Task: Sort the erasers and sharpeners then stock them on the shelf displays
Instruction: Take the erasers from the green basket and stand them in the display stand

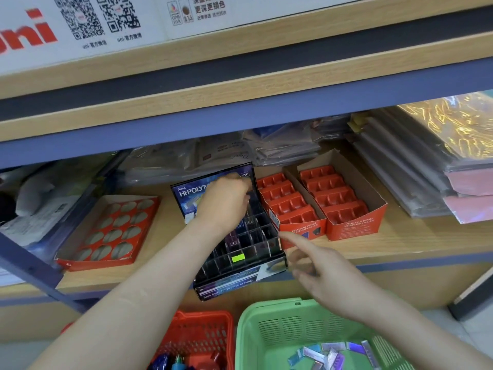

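Note:
A black Pentel Hi-Polymer eraser display [240, 279] with many small slots stands on the wooden shelf [400, 241]. A few purple slim erasers [232, 240] sit in its slots. My left hand [226, 201] reaches over the display's back rows, fingertips pinching what looks like a dark slim eraser at the upper right slots. My right hand [320, 273] hovers at the display's right front corner, index finger stretched out. Its other fingers curl round a blurred, pale slim eraser. Below, a green basket [248, 329] holds several loose slim erasers [333, 353].
Two orange sharpener boxes [352, 225] with empty moulded trays stand right of the display. A flat orange tray with oval holes [112, 231] lies to its left. A red basket [202, 332] holds blue and red items. Stacked plastic-wrapped packs fill the shelf's back and right.

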Demonstrator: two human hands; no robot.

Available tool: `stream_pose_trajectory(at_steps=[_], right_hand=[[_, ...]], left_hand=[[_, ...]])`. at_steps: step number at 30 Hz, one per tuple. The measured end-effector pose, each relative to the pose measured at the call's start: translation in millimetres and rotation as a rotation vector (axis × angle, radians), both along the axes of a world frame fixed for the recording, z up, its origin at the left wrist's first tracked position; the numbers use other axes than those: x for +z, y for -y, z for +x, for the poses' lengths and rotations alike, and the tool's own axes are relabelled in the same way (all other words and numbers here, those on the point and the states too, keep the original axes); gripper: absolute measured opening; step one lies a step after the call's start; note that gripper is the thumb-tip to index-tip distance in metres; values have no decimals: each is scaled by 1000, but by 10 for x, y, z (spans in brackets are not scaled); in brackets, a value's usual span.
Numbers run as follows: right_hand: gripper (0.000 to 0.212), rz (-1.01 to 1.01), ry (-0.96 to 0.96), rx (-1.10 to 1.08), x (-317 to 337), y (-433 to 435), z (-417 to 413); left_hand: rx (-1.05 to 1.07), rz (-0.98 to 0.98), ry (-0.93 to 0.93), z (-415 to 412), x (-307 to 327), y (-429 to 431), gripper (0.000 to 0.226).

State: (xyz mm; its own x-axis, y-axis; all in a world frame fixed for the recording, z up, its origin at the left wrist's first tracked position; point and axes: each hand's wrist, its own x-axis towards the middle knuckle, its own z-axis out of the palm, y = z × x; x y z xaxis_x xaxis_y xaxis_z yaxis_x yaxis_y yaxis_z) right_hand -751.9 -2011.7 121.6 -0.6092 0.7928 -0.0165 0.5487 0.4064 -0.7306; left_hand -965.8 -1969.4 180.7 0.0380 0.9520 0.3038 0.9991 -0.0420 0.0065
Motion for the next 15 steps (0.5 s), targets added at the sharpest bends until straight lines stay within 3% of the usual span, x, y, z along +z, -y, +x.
stream_pose_trajectory(at_steps=[4,6,10,15], right_hand=[[19,13,161,-24,129,-43,257],[11,45,306,24,129,-2,414],[19,42,636,117,-233,172,635],[37,-205,816,167,-1214,452,894]], left_hand=[[-75,179,253,254,142,494,14],[-178,131,386,399,27,820,12],[-259,-163,437,635,-725,1269,16],[-132,-696,312,870,-2104,1484,27]])
